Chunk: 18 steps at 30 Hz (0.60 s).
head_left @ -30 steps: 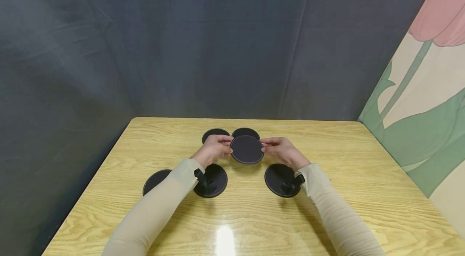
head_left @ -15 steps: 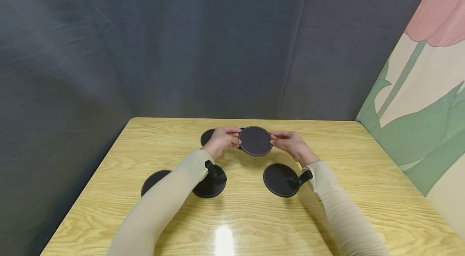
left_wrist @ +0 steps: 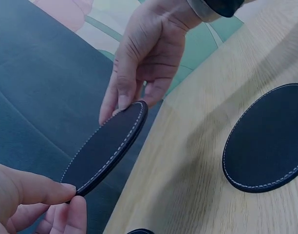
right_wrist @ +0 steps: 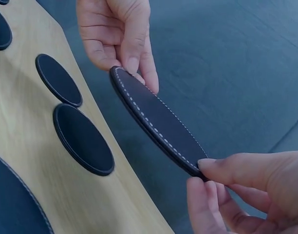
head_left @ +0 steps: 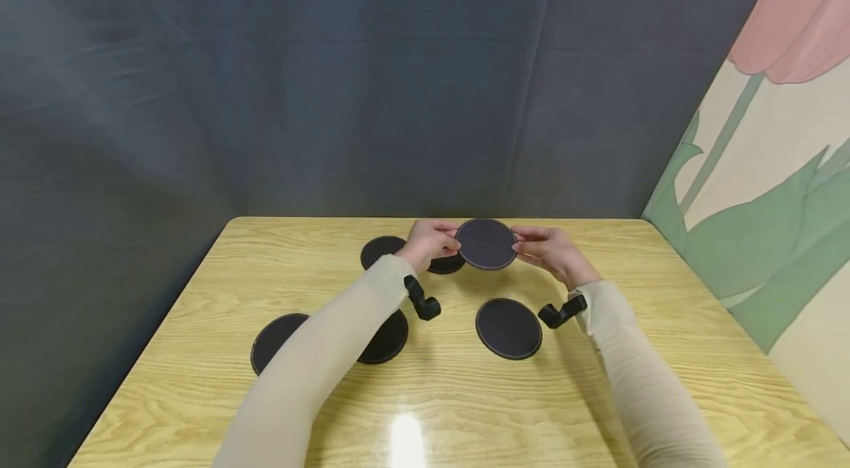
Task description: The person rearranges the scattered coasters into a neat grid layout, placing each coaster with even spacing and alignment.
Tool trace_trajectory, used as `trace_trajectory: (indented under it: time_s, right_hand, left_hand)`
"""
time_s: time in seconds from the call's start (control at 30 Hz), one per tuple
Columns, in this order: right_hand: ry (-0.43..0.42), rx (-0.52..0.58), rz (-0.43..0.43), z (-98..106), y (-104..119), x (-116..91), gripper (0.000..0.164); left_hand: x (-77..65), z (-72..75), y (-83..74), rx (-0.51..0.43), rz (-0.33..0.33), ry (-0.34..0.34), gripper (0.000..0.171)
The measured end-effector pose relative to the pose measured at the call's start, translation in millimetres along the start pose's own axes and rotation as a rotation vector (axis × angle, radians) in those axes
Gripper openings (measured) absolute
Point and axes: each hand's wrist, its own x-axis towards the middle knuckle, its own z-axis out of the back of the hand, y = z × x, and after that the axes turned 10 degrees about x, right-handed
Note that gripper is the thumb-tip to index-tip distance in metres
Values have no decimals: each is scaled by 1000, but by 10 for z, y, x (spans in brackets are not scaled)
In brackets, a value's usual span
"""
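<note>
A round black coaster with pale stitching along its rim hangs above the back of the table, tilted in both wrist views. My left hand pinches its left edge between thumb and fingers. On the opposite edge, my right hand has the same kind of pinch. Beneath and behind my left hand lies another black coaster, partly covered. Just left of that one is a further coaster. In the right wrist view the held coaster is seen apart from the tabletop.
Nearer the front of the wooden table lie a right coaster, a middle coaster and a left coaster, the last two partly under my left sleeve. A dark curtain stands behind; a flower-patterned cloth hangs at right.
Both hands have carried the held coaster to the right and toward the back of the table. The coaster behind it has come partly into view. The other coasters stay on the table.
</note>
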Motion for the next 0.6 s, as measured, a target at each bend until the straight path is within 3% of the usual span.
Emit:
trace_trajectory:
  time_s: [0.2, 0.6]
  right_hand:
    - [-85, -45, -70, 25, 88, 3, 61]
    - [-158, -35, -130, 175, 39, 85, 57]
  left_hand:
    - [87, -130, 49, -19, -21, -20, 39]
    - [162, -316, 161, -40, -20, -74, 42]
